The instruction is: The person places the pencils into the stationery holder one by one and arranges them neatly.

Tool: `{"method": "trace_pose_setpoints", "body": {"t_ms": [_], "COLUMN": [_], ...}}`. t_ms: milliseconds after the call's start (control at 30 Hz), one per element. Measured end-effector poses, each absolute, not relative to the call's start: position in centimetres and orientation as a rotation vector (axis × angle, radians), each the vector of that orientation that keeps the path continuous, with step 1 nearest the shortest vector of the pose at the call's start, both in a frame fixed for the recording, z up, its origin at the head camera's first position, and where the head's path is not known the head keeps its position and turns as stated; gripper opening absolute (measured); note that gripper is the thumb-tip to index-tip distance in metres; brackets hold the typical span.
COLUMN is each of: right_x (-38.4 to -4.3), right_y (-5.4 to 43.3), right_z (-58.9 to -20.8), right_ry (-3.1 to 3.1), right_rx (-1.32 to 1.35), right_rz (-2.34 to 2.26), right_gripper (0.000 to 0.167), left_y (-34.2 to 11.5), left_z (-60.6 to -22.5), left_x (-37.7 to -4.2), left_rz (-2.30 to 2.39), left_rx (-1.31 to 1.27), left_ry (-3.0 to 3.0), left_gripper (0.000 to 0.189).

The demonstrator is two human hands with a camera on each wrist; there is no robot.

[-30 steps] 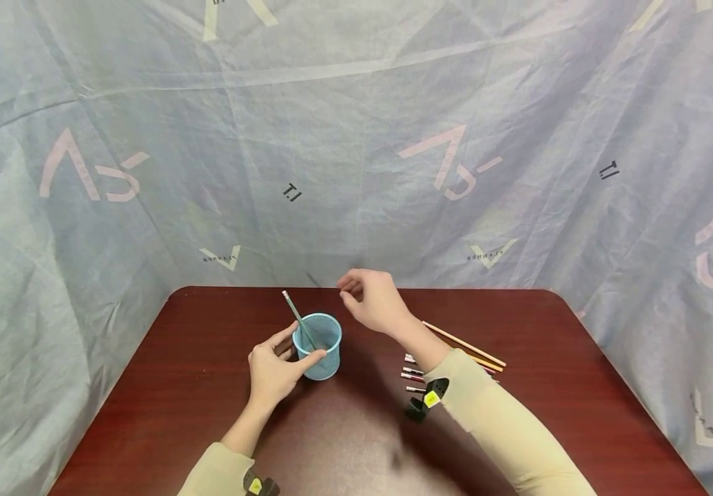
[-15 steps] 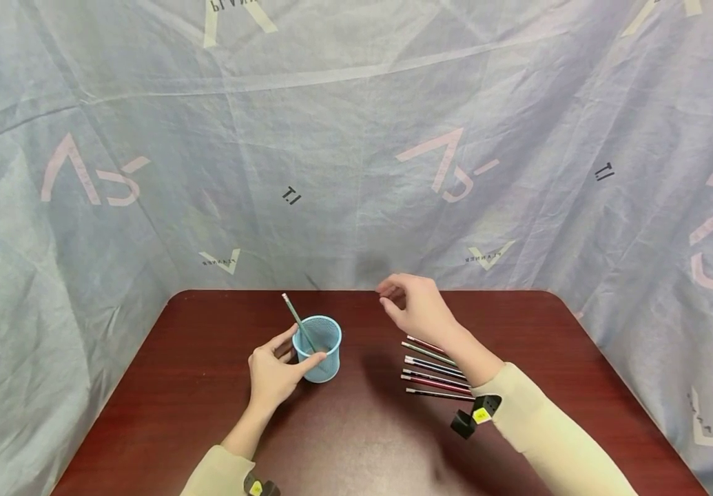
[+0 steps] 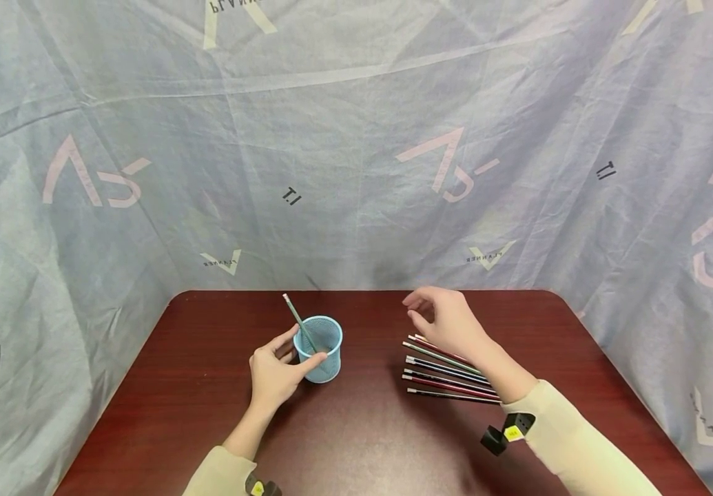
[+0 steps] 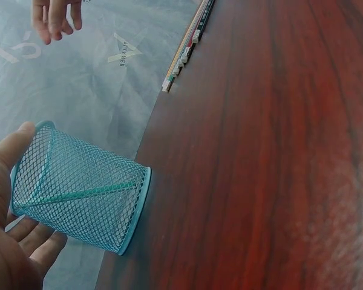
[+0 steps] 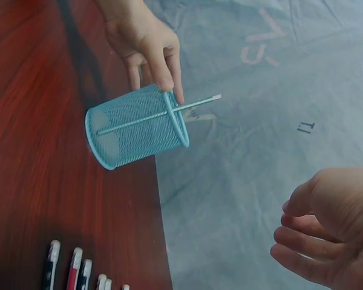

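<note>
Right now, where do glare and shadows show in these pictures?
Head view: pale sheen on the table, dark shadow beside the right sleeve; left wrist view: whitish reflection at lower right; right wrist view: dark shadow streak beside the left hand.

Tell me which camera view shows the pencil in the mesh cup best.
Right wrist view: the pencil shows nearly end to end, through the mesh cup and past its rim to the pale tip. The head view shows its upper part clearly; the left wrist view, only the stretch inside the cup.
</note>
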State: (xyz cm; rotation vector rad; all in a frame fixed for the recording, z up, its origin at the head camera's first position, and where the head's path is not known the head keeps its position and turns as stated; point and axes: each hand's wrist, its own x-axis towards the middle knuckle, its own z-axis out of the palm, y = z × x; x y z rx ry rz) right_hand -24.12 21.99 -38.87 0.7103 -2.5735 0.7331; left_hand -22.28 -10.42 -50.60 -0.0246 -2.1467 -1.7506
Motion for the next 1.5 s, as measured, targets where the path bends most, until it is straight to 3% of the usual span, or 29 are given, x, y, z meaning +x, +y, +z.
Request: {"method": "trace_pose_setpoints", "body": {"t_ms": [900,1500], "right_x": [-21.1,-19.7], "right_y": [27.0,27.0], "right_z": [-44.0,-48.3], "right_ry": [-2.653,-2.755], "right_rx": [0.751,0.993], "right_rz": [0.635,0.559], "right_gripper": [0.021,0.019], "left_y": [-10.5,-10.6], "left_z": [-50.6,-50.6], "left_x": [-22.2,-22.3], "left_rz": [-1.735,-1.74], "left_rx": [-0.026,-0.038], "left_ry": [-2.159,-2.139], "left_gripper": [0.077,0.075]}}
